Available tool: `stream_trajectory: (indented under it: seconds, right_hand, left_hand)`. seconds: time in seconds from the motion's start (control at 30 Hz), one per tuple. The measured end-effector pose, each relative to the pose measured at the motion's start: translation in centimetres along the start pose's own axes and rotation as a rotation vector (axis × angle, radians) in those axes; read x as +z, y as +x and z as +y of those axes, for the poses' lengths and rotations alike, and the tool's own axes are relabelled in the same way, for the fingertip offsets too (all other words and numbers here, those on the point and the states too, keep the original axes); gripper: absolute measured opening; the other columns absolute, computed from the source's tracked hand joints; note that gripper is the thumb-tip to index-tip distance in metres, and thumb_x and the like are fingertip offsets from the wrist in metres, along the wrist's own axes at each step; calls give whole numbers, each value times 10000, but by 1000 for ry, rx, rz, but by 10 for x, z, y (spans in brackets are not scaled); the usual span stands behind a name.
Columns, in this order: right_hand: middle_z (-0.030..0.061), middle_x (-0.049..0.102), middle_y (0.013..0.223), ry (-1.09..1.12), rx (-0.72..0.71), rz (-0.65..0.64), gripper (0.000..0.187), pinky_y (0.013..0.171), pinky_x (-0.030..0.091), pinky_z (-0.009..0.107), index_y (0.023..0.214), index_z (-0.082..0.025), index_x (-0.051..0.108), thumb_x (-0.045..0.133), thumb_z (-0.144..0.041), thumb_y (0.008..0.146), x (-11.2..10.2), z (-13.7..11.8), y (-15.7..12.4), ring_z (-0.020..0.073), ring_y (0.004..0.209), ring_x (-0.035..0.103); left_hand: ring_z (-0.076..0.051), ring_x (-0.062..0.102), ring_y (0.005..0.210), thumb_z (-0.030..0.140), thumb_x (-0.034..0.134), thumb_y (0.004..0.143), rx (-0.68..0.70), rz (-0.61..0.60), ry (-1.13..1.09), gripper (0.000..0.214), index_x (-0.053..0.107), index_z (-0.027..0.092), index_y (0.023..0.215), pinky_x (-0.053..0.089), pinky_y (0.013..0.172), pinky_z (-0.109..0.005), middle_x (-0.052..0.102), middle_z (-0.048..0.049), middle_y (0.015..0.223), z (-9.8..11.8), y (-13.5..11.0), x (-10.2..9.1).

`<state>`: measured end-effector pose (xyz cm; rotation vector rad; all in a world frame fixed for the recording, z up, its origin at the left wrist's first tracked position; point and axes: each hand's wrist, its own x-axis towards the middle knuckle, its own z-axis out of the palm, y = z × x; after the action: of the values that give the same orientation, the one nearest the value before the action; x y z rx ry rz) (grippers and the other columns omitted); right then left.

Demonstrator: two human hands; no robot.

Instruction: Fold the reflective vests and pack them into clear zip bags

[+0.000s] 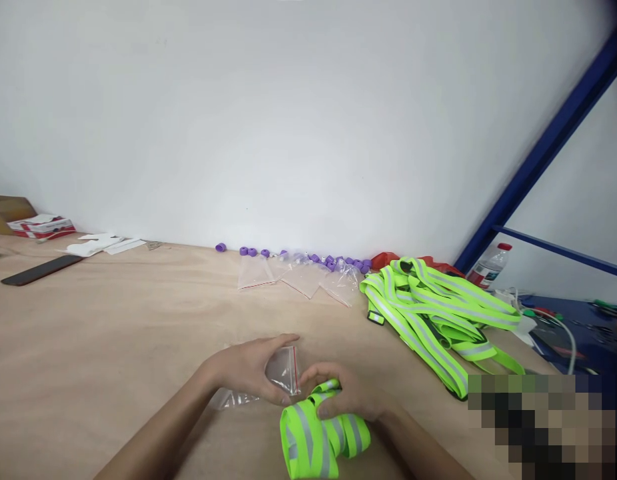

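Note:
My left hand [246,368] is over a clear zip bag [283,370] with a red seal line, thumb and fingers apart around its mouth end. More clear plastic [233,399] shows beneath that palm. In my right hand [353,395] is a neon green reflective strap [308,437] with silver stripes, bundled into loose loops. Its thumb and fingers curl over the top of the bundle, just right of the bag. The underside of the bundle is hidden.
A heap of green reflective straps [438,307] lies to the right. Along the wall are purple caps [331,265] and more zip bags [301,277]. A bottle [490,265] stands back right; a dark flat bar [41,270], papers [103,245] and boxes [41,225] lie left.

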<state>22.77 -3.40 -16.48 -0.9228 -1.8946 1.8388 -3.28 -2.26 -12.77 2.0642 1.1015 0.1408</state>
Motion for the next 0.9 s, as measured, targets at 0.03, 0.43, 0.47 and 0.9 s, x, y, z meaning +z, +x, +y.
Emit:
stream_trajectory:
  seconds: [0.03, 0.43, 0.47, 0.9]
  right_hand:
    - [26, 748, 1106, 7, 10, 8, 496, 968, 450, 362, 1113, -249, 737, 822, -382, 644, -1, 0, -1, 277, 1083, 647]
    - [60, 703, 1074, 16, -12, 347, 355, 858, 467, 381, 1004, -215, 725, 784, -426, 725, -31, 9, -8, 306, 1009, 636]
    - [61, 701, 1063, 30, -23, 373, 352, 847, 466, 376, 1002, -210, 722, 783, -428, 732, -31, 10, -7, 302, 994, 635]
    - [33, 675, 973, 65, -46, 540, 468, 783, 484, 337, 963, -191, 659, 784, -550, 690, -22, 20, 5, 239, 888, 618]
  left_hand:
    - [-379, 415, 1412, 560, 829, 628, 4, 2, 4, 1122, 303, 226, 1561, 383, 1140, -509, 381, -141, 1581, 0, 0, 0]
    - [-380, 472, 1337, 465, 834, 616, 74, 185, 193, 1120, 265, 261, 1559, 422, 1081, -495, 456, -140, 1512, -4, 0, 8]
    - [-376, 483, 1321, 460, 832, 619, 103, 213, 206, 1101, 275, 269, 1550, 421, 1076, -493, 476, -134, 1490, -3, 1, 8]
    - [-368, 492, 1276, 474, 820, 635, 239, 318, 273, 1045, 301, 299, 1525, 378, 1096, -477, 506, -100, 1429, -1, 10, 20]
